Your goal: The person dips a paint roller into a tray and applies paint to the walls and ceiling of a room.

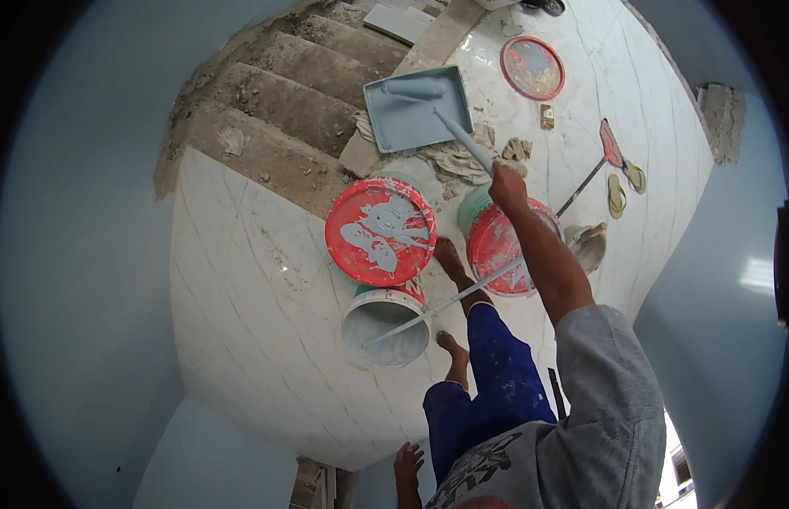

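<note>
My right hand (507, 184) is wrapped round the handle of a paint roller (462, 134). The roller's sleeve, coated in grey-blue paint, rests in a shallow paint tray (411, 131) on the floor. Down by my side hangs my left hand (408, 461), fingers apart and holding nothing. Below the tray is a red lid (352, 212) smeared with pale paint, on top of a bucket. An uncovered bucket (386, 304) with pale residue inside is close to my feet. A long pale stick (462, 294) slants out of it, under my right forearm.
A second red-lidded bucket (499, 246) stands under my right arm. Broken concrete steps (293, 81) with rubble rise at upper left. Crumpled cloth (458, 161) lies below the tray. Farther right are another lid (532, 68), a pink fly swatter (611, 142) and slippers (617, 197).
</note>
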Tool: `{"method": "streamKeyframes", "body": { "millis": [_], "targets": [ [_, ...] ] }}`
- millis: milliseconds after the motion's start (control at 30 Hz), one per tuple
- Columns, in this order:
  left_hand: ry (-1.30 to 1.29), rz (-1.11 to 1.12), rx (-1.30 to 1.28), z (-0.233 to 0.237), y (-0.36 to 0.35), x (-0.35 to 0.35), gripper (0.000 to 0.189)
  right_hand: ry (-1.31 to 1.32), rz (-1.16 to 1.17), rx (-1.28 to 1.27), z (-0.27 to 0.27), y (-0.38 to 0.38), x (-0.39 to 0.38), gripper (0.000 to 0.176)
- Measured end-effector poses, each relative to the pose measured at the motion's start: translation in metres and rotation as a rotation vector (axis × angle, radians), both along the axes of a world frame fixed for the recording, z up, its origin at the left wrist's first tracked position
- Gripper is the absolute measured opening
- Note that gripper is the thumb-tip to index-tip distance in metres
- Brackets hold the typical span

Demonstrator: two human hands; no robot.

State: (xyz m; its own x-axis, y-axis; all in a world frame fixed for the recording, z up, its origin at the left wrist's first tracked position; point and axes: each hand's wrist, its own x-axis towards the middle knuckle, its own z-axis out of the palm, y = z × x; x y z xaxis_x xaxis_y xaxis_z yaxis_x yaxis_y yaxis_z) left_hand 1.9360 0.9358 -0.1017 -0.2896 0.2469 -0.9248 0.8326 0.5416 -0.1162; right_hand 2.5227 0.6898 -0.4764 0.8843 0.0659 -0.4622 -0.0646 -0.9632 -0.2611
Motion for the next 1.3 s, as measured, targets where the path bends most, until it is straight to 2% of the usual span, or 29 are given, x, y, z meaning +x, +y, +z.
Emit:
{"method": "streamKeyframes", "body": {
  "millis": [100, 167, 267, 333, 500, 633, 700, 767, 833, 933, 1000, 1067, 1100, 1167, 1200, 1233, 1267, 1300],
  "targets": [
    [0.005, 0.012, 0.030, 0.002, 0.004, 0.004, 0.057, -0.012, -0.050, 0.011, 0.020, -0.002, 0.001, 0.029],
    [-0.009, 0.052, 0.043, 0.005, -0.001, 0.003, 0.057, -0.091, -0.023, 0.047, 0.031, -0.019, -0.027, 0.022],
    [-0.011, 0.040, 0.031, 0.001, -0.012, -0.007, 0.057, -0.026, -0.010, 0.004, 0.051, -0.021, -0.055, 0.021],
    [-0.015, 0.069, -0.006, 0.001, -0.021, -0.015, 0.057, 0.097, -0.018, -0.037, 0.058, -0.011, -0.063, 0.030],
    [-0.065, 0.091, 0.019, -0.011, -0.034, -0.019, 0.058, 0.052, 0.039, -0.070, 0.026, 0.000, -0.017, 0.019],
    [-0.165, 0.152, 0.109, -0.013, -0.053, -0.039, 0.058, -0.012, -0.028, 0.009, 0.060, -0.018, 0.004, 0.022],
    [-0.209, 0.207, 0.141, -0.013, -0.072, -0.056, 0.058, -0.058, -0.025, 0.087, 0.075, -0.047, 0.002, 0.030],
    [-0.251, 0.267, 0.181, -0.009, -0.097, -0.078, 0.058, 0.128, -0.175, 0.301, 0.135, -0.064, -0.005, 0.034],
    [-0.309, 0.327, 0.204, -0.006, -0.130, -0.104, 0.060, 0.274, -0.396, 0.469, 0.160, -0.090, -0.027, 0.031],
    [-0.321, 0.458, 0.267, -0.003, -0.187, -0.144, 0.060, 0.358, -0.461, 0.646, 0.250, -0.098, -0.078, 0.023],
    [-0.374, 0.560, 0.342, -0.002, -0.235, -0.178, 0.060, 0.372, -0.434, 0.732, 0.285, -0.103, -0.110, 0.019],
    [-0.431, 0.717, 0.438, -0.009, -0.297, -0.221, 0.055, 0.701, -0.548, 1.104, 0.298, -0.123, -0.138, 0.015],
    [-0.457, 0.759, 0.464, -0.014, -0.332, -0.245, 0.055, 0.709, -0.488, 1.117, 0.304, -0.130, -0.156, 0.015],
    [-0.471, 0.977, 0.535, -0.019, -0.409, -0.289, 0.050, 1.057, -0.423, 1.302, 0.318, -0.140, -0.196, 0.020],
    [-0.637, 0.968, 0.651, -0.047, -0.468, -0.329, 0.047, 1.145, -0.326, 1.337, 0.327, -0.139, -0.222, 0.026],
    [-0.580, 0.708, 0.771, -0.106, -0.540, -0.378, 0.047, 1.235, -0.325, 1.331, 0.325, -0.136, -0.242, 0.028],
    [-0.673, 0.784, 0.857, -0.120, -0.597, -0.394, 0.048, 1.268, -0.208, 1.339, 0.326, -0.133, -0.264, 0.022],
    [-0.623, 0.075, 1.288, -0.103, -0.647, -0.395, 0.049, 1.167, -0.164, 1.270, 0.343, -0.128, -0.291, 0.022]
  ]
}}
